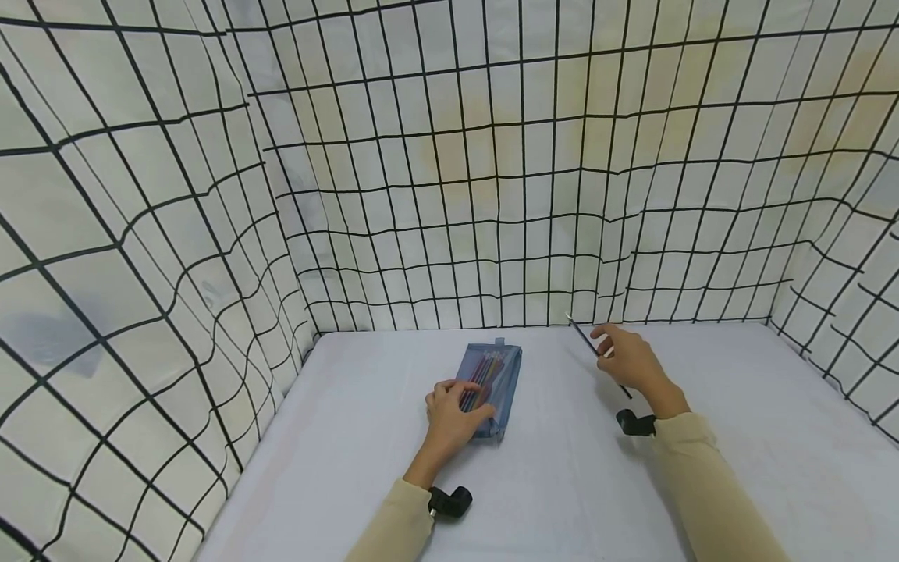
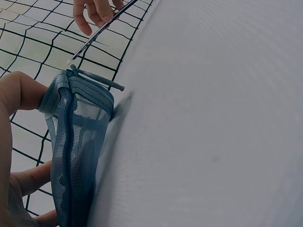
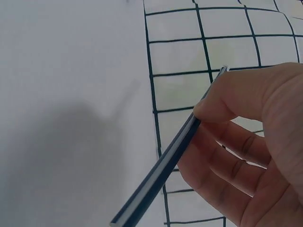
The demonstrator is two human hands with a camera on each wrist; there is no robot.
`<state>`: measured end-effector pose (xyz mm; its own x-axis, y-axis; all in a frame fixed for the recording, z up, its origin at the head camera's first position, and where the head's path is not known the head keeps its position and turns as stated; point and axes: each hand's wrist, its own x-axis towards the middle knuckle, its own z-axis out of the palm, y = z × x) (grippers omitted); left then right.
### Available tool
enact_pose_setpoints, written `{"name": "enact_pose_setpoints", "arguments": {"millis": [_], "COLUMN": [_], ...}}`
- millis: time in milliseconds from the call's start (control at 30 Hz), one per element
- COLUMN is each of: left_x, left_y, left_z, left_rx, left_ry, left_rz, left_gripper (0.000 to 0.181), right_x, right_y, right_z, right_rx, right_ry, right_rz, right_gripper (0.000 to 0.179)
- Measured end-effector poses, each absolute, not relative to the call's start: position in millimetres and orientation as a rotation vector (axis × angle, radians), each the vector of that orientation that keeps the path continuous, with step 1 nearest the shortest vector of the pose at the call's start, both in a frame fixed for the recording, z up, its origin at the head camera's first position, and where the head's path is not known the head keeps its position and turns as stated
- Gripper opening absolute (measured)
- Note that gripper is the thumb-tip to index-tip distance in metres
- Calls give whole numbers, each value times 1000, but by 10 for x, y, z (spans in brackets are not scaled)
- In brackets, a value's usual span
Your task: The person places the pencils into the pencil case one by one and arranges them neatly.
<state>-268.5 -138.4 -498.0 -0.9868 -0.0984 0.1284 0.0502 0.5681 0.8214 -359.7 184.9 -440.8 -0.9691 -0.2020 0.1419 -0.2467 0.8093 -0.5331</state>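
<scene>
A blue mesh pencil pouch with a zipper lies on the table, several coloured pencils showing through it. My left hand grips the pouch, thumb and fingers bent over its near part. From the left wrist, the pouch appears edge-on, its zipper running lengthwise and a tab at its end. To the right of the pouch, my right hand holds a dark pencil above the table, its pale tip pointing away. The right wrist view shows thumb and fingers pinching this striped blue pencil.
A white-covered table lies under both hands. Black grid netting over pale sheeting rises along its back, left and right sides. Black devices sit on both wrists.
</scene>
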Motion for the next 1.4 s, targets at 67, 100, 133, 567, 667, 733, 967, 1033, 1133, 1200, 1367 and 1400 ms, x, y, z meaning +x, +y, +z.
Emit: {"name": "enact_pose_setpoints", "arguments": {"millis": [67, 100, 133, 567, 667, 733, 967, 1033, 1133, 1200, 1367, 1400], "left_x": [-2686, -2687, -2688, -2684, -2679, -2677, -2676, -2677, -2676, -2678, -2688, -2690], "left_y": [-1385, -1385, -1385, -1387, -1397, -1403, -1407, -1407, -1406, -1404, -1403, -1404], "left_z": [-4982, -4982, -4982, -4981, -4976, -4975, -4985, -4986, -4984, -4985, -4987, -4988], "left_rx": [41, 41, 41, 24, 14, 9, 4, 5, 6, 7, 14, 16], "left_ry": [-2639, -2639, -2639, -2626, -2624, -2622, -2626, -2626, -2626, -2627, -2627, -2627], "left_rz": [-1383, -1382, -1382, -1404, -1415, -1422, -1421, -1418, -1418, -1412, -1408, -1409], "left_gripper": [47, 47, 47, 45, 47, 48, 48, 48, 48, 48, 47, 47], "right_x": [-3589, -3585, -3582, -3592, -3580, -3571, -3540, -3532, -3519, -3514, -3495, -3490], "right_y": [1805, 1782, 1759, 1535, 1476, 1433, 1301, 1278, 1247, 1224, 1155, 1141], "right_z": [-4408, -4407, -4408, -4472, -4480, -4486, -4509, -4516, -4523, -4533, -4556, -4561], "right_rx": [357, 361, 361, 363, 350, 337, 263, 251, 250, 231, 193, 191], "right_ry": [-2914, -2914, -2915, -2880, -2877, -2870, -2850, -2846, -2845, -2842, -2820, -2816], "right_rz": [896, 911, 925, 1145, 1255, 1340, 1558, 1592, 1631, 1665, 1813, 1843], "right_gripper": [46, 46, 46, 46, 46, 47, 47, 47, 47, 47, 46, 46]}}
